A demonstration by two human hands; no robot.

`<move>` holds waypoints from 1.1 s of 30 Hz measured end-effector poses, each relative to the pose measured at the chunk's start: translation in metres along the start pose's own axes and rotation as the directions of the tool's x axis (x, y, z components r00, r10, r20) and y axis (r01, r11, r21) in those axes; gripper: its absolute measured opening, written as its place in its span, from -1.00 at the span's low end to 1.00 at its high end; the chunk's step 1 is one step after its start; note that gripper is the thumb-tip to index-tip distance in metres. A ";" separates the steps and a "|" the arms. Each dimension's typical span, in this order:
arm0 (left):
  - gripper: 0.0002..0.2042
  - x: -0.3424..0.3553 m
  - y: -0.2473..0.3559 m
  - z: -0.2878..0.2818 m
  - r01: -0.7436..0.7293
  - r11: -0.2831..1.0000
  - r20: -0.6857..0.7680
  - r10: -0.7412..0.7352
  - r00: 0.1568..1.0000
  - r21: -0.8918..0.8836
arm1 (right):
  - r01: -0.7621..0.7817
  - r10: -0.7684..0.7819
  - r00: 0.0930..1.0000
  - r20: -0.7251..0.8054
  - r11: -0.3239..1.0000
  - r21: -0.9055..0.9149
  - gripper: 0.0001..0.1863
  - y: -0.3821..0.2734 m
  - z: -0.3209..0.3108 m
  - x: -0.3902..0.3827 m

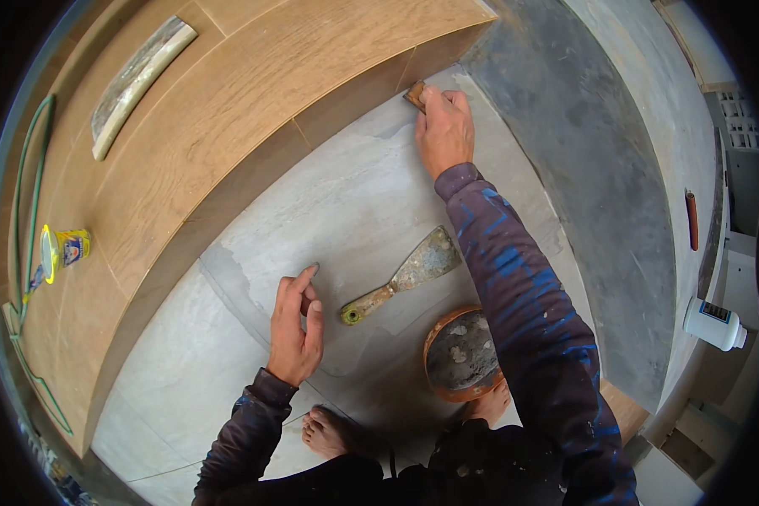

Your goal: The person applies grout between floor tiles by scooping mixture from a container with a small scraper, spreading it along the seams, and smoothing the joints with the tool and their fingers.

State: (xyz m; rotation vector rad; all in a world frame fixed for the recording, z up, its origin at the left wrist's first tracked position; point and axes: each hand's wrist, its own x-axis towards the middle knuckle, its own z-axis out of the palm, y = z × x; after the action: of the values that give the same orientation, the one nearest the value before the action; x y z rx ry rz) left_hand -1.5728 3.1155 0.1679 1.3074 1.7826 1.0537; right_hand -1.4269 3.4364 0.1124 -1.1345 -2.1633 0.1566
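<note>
My right hand [445, 131] reaches far forward, its fingers closed on a small brown flat scraper [413, 95]. The scraper is down at the grey floor, close to where the wood-look step meets it near the far corner. Nearer to me, my left hand [297, 329] hovers over the floor with nothing in it, thumb and fingers apart and loosely bent. Grey smears mark a fingertip of that hand. Between my arms lies a putty knife [430, 255], its blade coated in dried material. Beside my right forearm, which partly covers it, is an orange-rimmed bowl [427, 358] containing grey paste.
The wood-look step [253, 126] curves along the left and far side. On it are a tile offcut [139, 88], a yellow can [63, 251] and a green hose [32, 194]. A dark grey wall [565, 169] rises at right, with a white bottle [713, 324] beyond.
</note>
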 end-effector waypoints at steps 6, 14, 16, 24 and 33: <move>-0.58 0.013 0.018 0.004 -0.037 0.999 -0.024 0.037 0.999 0.026 | 0.111 -0.111 0.994 0.000 0.988 0.111 -0.86 -0.045 -0.005 -0.003; -0.57 -0.051 0.061 0.023 -0.025 1.000 -0.006 0.025 1.000 0.008 | -0.226 0.091 0.947 0.307 0.870 0.438 -0.78 -0.093 -0.093 -0.096; -0.57 -0.071 0.065 0.028 -0.046 0.999 0.013 0.046 0.999 -0.011 | -0.431 0.240 0.892 0.383 0.705 0.563 -0.77 -0.076 -0.158 -0.116; -0.55 -0.185 0.064 0.125 0.101 0.994 0.378 -0.080 0.922 -0.037 | -0.766 0.421 0.596 0.684 0.552 0.328 -0.73 -0.059 -0.338 -0.322; -0.46 -0.240 0.079 0.166 0.095 0.995 0.360 -0.086 0.929 -0.007 | -0.450 0.302 0.761 0.574 0.883 0.132 -0.68 -0.099 -0.357 -0.406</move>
State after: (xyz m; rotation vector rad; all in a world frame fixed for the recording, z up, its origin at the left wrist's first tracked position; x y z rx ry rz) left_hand -1.3322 2.9326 0.1792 1.2951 1.5319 0.7271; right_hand -1.1163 2.9948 0.2153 -1.4871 -2.2437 1.0366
